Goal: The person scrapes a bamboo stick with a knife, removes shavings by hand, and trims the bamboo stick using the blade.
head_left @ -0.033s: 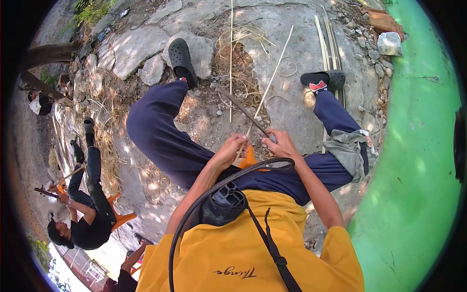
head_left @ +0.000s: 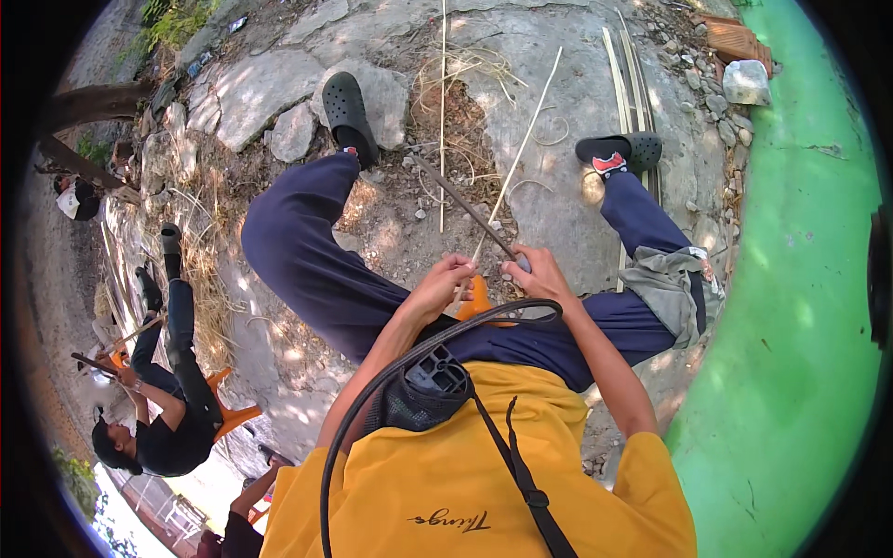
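Note:
Above my lap, my left hand pinches a thin pale bamboo strip. The strip runs from the fingers away from me, over the ground between my feet. My right hand is closed round the grey handle of a long, narrow knife. Its dark blade slants to the far left and crosses the strip just beyond my fingers. Whether the edge bites into the strip is too small to tell. Part of an orange stool shows beneath my hands.
More bamboo strips lie by my right shoe, with curled shavings ahead. A green wall rises at right, bordered by stones and a brick. At left a seated co-worker holds a blade; other people are partly visible.
The knife blade has shifted slightly to the right across the strip. My hands keep their grips. The co-worker's blade at left has moved a little.

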Available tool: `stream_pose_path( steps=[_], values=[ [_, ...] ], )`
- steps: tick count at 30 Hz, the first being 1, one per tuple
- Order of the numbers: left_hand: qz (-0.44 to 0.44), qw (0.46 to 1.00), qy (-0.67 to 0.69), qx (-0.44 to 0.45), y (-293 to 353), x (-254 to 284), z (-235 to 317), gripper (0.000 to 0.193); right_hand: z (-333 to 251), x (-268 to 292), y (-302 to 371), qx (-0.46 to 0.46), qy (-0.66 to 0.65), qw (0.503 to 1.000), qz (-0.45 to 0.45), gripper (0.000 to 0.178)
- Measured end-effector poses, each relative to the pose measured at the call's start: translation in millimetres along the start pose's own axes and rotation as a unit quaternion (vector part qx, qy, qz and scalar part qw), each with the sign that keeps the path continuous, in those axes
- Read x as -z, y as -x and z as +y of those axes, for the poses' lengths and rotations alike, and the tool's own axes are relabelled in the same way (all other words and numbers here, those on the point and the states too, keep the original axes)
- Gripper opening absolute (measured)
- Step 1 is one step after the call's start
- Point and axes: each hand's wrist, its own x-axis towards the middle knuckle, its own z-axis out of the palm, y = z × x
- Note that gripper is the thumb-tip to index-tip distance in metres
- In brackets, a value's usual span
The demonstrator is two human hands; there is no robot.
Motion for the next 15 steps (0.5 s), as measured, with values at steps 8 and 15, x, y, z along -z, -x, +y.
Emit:
stream_pose_path(
  steps=[8, 15],
  values=[
    [-0.078, 0.989, -0.127, -0.023, 21.8, 8.0, 15.6, 0.053, 5.0, 4.5, 3.3, 0.025, -0.008, 0.999, 0.044, 0.044],
    [-0.068, 0.997, -0.009, -0.039, 30.4, -7.1, 31.7, 0.056, -8.9, 15.8, 29.4, 0.067, -0.003, 0.994, 0.083, 0.036]
  ],
)
